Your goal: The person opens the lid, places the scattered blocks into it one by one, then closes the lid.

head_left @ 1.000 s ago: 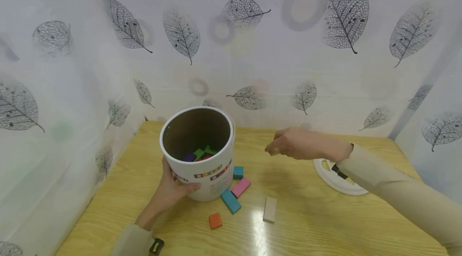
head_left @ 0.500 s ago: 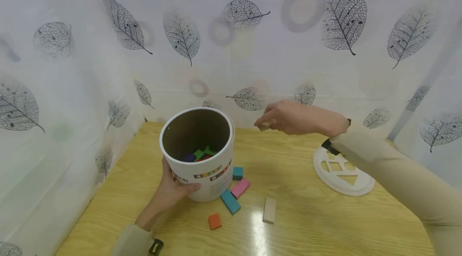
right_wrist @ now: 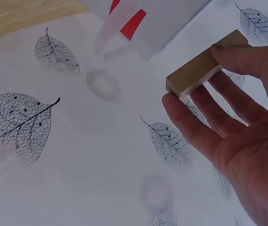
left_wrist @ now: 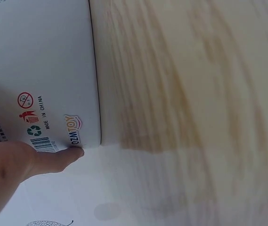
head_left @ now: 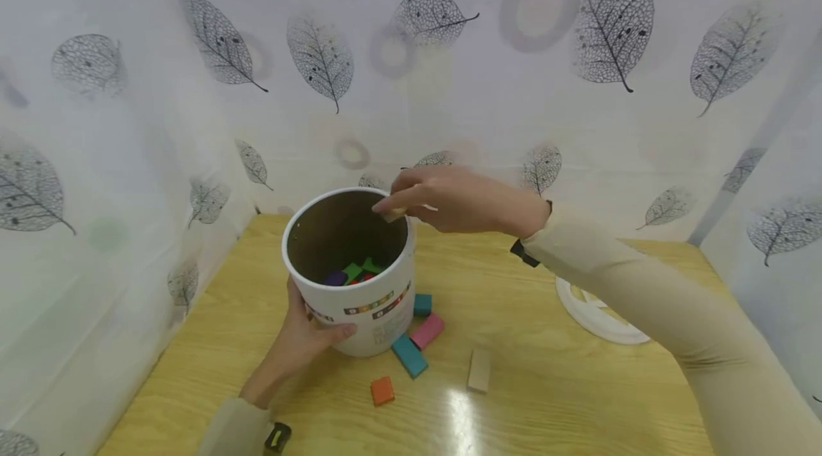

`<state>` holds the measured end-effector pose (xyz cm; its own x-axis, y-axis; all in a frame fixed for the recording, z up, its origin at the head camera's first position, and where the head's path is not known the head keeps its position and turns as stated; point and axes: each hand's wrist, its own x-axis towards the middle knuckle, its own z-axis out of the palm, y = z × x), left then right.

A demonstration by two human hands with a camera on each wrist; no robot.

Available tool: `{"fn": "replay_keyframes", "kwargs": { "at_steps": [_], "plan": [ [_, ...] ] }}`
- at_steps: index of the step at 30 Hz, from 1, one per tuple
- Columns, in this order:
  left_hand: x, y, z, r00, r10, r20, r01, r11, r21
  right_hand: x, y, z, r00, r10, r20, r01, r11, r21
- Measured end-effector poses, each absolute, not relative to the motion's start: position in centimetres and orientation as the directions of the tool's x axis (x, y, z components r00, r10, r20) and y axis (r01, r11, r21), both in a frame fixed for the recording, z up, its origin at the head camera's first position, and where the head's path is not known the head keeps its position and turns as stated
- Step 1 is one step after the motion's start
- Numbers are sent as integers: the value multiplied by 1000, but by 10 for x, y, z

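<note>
A white round bucket with printed labels stands on the table, its open top tipped toward me. Inside lie green, red and purple blocks. My left hand grips the bucket's near left side, thumb across the front; the left wrist view shows a finger along the printed wall. Over the bucket's right rim, my right hand pinches a plain wooden block between thumb and fingertips. In the head view the fingers mostly hide that block.
Right of the bucket lie a small blue block, a pink block and a longer blue block. An orange block and a plain wooden block lie nearer. A white lid with cut-out shapes is partly under the right sleeve.
My right hand has risen from the right and moved left to the bucket's rim, carrying the wooden block. The left hand and bucket have stayed in place.
</note>
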<state>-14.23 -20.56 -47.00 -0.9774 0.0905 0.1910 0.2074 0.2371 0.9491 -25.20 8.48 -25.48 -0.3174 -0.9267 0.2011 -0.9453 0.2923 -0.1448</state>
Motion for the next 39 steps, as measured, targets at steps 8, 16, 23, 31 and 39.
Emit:
{"fn": "replay_keyframes", "kwargs": {
  "at_steps": [8,16,23,31,39],
  "plan": [
    [-144,-208,-470,-979,88,186,202,244,949,-250,41,-257,-218,-962,165,-974,204,-98],
    [-145,-207,-470,-978,96,186,203,219,954,-248,21,-253,-197,-975,106,-976,185,-114],
    [-144,-208,-466,-982,81,173,188,243,952,-248,14,-254,-206,-971,120,-973,191,-127],
    [-147,-209,-467,-975,110,194,214,214,953,-236,27,-251,-293,-947,132,-955,283,-88],
    [-142,-206,-461,-978,69,196,207,266,941,-209,86,-273,-188,-942,278,-976,147,-162]
  ]
}}
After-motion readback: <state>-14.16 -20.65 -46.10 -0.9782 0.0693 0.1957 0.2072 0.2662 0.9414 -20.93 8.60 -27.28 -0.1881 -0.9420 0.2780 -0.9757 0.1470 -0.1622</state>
